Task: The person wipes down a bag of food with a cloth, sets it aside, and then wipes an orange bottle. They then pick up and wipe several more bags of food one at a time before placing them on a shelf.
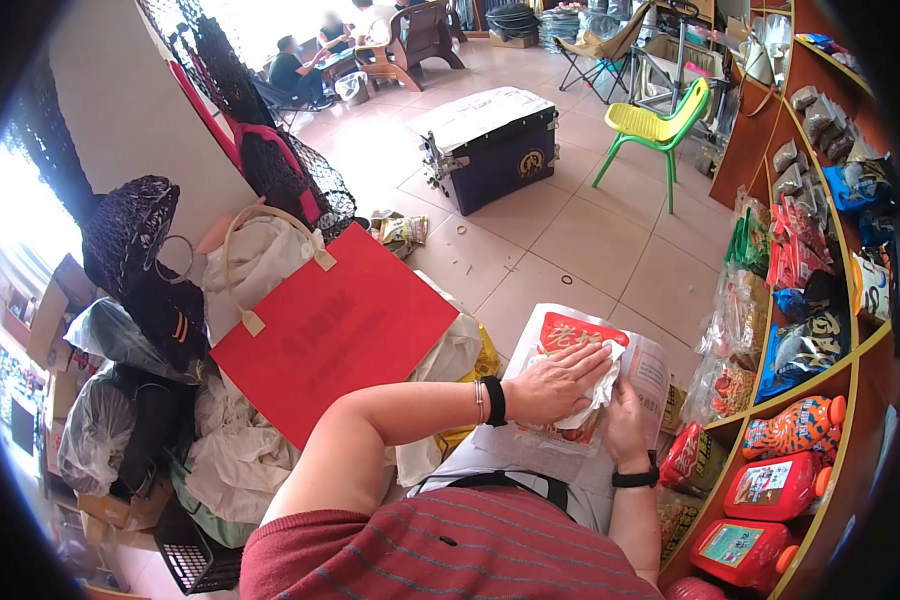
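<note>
From here: red printed packet [566,334] is on the person's lap, over a larger pale printed sheet [651,368]. Left hand [562,382] lies flat on it, fingers out straight, crumpled white tissue [604,388] under them; right hand [625,426] is at its right edge, can't tell if it's pinching. Packet looks light, floppy, probably slick film; I'd hold it by opposite edges, palm support underneath

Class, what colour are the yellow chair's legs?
The legs are green, best seen in the head view.
</note>
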The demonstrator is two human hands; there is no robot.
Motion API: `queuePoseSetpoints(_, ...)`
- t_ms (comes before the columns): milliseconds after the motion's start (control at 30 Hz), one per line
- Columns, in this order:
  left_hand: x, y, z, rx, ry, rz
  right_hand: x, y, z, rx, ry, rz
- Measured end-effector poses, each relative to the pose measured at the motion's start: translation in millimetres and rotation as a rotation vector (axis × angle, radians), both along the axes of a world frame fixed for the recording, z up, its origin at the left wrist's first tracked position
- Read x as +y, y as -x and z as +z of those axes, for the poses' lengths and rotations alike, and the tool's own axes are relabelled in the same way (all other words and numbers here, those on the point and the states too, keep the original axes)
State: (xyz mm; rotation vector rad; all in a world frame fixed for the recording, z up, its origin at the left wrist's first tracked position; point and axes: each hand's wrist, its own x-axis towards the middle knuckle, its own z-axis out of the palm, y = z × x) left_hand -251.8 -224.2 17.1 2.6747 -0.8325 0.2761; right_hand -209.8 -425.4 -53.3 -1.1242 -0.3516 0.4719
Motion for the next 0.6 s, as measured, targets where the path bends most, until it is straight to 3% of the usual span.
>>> queuePoseSetpoints(600, -0.9, 2.4, -4.4, 0.004, 0.034, 0.053, -1.3, 0.2, 0.8, -0.005, -0.012, 0.019)
